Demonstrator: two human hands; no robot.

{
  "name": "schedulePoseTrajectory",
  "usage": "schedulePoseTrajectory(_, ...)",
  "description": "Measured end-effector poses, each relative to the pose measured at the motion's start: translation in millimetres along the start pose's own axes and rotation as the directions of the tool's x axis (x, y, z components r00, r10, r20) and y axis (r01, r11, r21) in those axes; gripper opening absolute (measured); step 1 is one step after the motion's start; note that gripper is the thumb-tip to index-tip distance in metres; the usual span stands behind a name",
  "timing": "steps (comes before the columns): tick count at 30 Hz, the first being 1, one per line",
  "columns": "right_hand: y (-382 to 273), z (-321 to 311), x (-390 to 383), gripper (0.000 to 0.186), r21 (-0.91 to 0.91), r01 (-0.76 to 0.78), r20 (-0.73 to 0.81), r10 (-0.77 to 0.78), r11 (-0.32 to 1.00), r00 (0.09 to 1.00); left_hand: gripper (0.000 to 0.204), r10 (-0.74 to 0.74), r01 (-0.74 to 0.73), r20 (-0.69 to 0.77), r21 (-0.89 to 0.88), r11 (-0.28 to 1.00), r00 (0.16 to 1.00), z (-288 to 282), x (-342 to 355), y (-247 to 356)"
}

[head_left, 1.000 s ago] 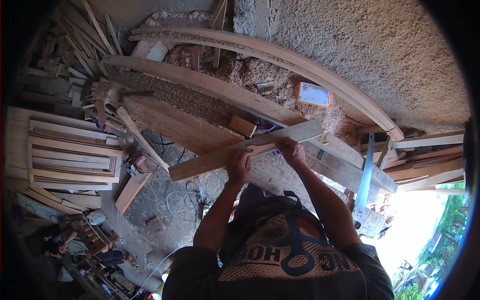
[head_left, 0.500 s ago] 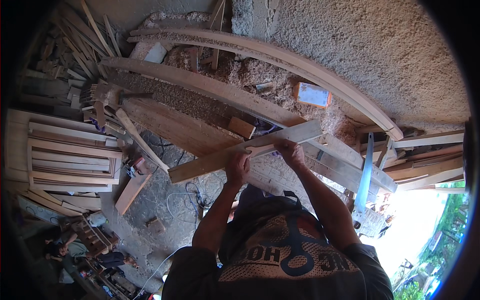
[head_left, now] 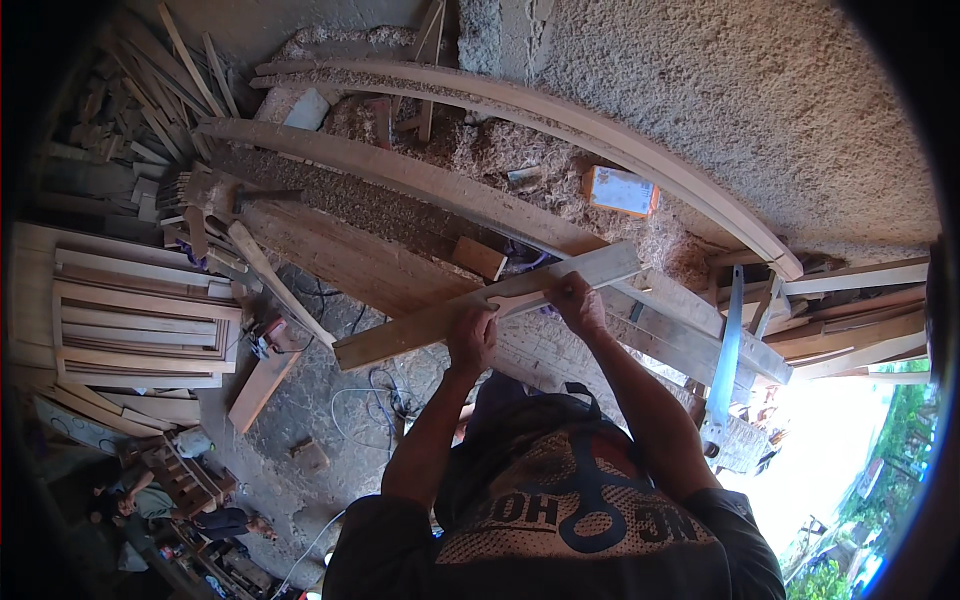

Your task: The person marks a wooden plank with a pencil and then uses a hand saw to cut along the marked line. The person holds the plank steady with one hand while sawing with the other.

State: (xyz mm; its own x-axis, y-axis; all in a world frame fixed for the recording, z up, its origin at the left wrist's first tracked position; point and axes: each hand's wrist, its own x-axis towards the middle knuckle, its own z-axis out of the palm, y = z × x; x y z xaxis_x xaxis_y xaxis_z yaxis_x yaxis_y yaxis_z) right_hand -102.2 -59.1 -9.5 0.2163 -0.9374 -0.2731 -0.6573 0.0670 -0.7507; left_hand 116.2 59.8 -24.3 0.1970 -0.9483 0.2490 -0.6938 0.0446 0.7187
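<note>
I hold a long straight board (head_left: pixel 390 335) at a slant across the wooden bench (head_left: pixel 340 255). My left hand (head_left: pixel 473 338) is closed near the middle of its lower edge, and my right hand (head_left: pixel 578 305) is closed farther right and higher. A narrow, pale shaped piece (head_left: pixel 520 301) runs along the board between my hands, in my fingers; whether it is separate from the board I cannot tell. A small wooden block (head_left: pixel 478 256) lies just beyond the board. A long metal hand saw (head_left: pixel 728 350) is right of my right forearm.
Curved beams (head_left: pixel 540 110) and shavings lie along the rough wall. An orange-and-white box (head_left: pixel 620 190) sits among the shavings. Timber piles (head_left: pixel 180 90), stacked frames (head_left: pixel 140 320) and cables (head_left: pixel 375 400) are left; another person (head_left: pixel 150 500) is at lower left; a bright opening is right.
Both hands and the board have shifted very slightly left within the picture, along with the surroundings. The grip looks the same.
</note>
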Motion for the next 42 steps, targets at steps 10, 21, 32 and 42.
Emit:
schedulePoseTrajectory(10,7.8,4.8,3.4,0.034,0.038,0.03,-0.021,-0.029,0.999,0.999,0.015,0.037,-0.037,-0.012,0.028,0.999,0.999,-0.4,0.9,-1.1)
schedulePoseTrajectory(21,1.9,-2.5,11.0,0.038,-0.053,-0.053,0.08,0.057,0.997,0.995,0.02,0.038,-0.038,0.003,0.05,0.998,0.999,-2.3,0.0,-0.7)
schedulePoseTrajectory(32,0.1,-2.0,10.8,0.04,-0.075,-0.072,0.086,0.078,0.995,0.993,0.022,0.059,-0.059,-0.017,0.032,0.998,0.998,-2.6,-0.6,-1.2)
schedulePoseTrajectory(42,1.1,-2.7,10.9,0.041,-0.079,-0.069,0.081,0.076,0.994,0.994,0.036,0.073,-0.076,0.039,0.076,0.994,0.997,-8.0,-3.6,14.8)
